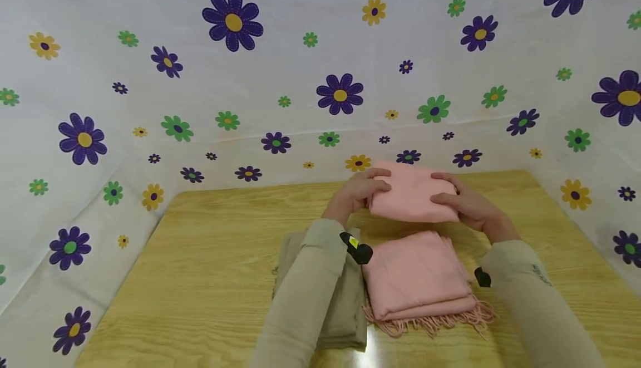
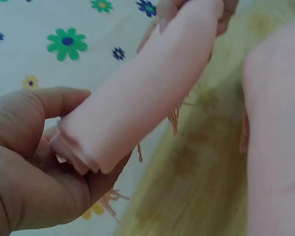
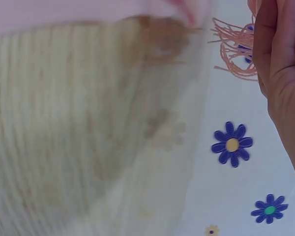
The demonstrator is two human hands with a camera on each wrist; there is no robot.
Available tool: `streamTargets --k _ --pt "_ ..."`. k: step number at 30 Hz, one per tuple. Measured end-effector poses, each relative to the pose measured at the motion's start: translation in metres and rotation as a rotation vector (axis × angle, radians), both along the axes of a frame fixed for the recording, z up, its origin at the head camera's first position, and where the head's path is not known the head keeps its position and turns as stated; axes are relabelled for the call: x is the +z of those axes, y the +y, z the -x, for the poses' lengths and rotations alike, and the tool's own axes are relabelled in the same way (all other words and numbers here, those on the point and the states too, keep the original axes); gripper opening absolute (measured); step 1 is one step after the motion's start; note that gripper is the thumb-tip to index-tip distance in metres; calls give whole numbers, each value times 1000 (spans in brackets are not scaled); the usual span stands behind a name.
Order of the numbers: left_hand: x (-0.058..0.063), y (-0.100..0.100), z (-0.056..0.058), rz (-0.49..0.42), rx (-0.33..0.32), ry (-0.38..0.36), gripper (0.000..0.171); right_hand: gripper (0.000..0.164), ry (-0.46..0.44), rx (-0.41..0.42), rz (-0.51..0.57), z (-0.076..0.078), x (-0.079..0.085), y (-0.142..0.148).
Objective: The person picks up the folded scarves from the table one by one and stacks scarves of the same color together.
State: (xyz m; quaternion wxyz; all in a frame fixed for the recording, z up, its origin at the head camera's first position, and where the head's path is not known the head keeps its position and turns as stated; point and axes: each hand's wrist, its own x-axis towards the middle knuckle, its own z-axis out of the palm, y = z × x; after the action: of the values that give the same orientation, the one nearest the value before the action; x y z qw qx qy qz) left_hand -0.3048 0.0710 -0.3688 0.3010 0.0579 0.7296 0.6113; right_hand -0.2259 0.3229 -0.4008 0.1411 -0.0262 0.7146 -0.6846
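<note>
Held up over the back of the table is a folded pink fringed scarf (image 1: 410,192). My left hand (image 1: 358,192) grips its left end, thumb and fingers on opposite sides of the fold in the left wrist view. The right end is gripped by my right hand (image 1: 468,204). In the right wrist view, pink fringe (image 3: 233,44) hangs beside the right hand (image 3: 287,78). Below, a second folded pink scarf (image 1: 420,273) lies flat, its tassels toward me. To its left lies a folded grey-beige cloth (image 1: 348,312), partly hidden under my left sleeve.
The wooden table (image 1: 200,279) extends to both sides of the folded cloths. A white flower-print sheet (image 1: 280,67) hangs along the back and sides, close behind the raised scarf. Black wrist cameras sit on both cuffs.
</note>
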Motion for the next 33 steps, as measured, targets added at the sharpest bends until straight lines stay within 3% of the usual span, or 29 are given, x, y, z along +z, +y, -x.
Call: streamTargets --k 6,15,25,33 --pt "22 -7 -8 -1 49 89 45 58 48 -15 29 -5 19 -10" --pt "50 -28 -21 -95 65 155 48 55 99 -64 117 -11 49 -28" --pt "75 -49 -31 -170 80 197 47 49 191 -58 209 -17 72 -49" --pt "88 -64 -43 -257 108 173 49 49 203 -38 301 -21 86 -67"
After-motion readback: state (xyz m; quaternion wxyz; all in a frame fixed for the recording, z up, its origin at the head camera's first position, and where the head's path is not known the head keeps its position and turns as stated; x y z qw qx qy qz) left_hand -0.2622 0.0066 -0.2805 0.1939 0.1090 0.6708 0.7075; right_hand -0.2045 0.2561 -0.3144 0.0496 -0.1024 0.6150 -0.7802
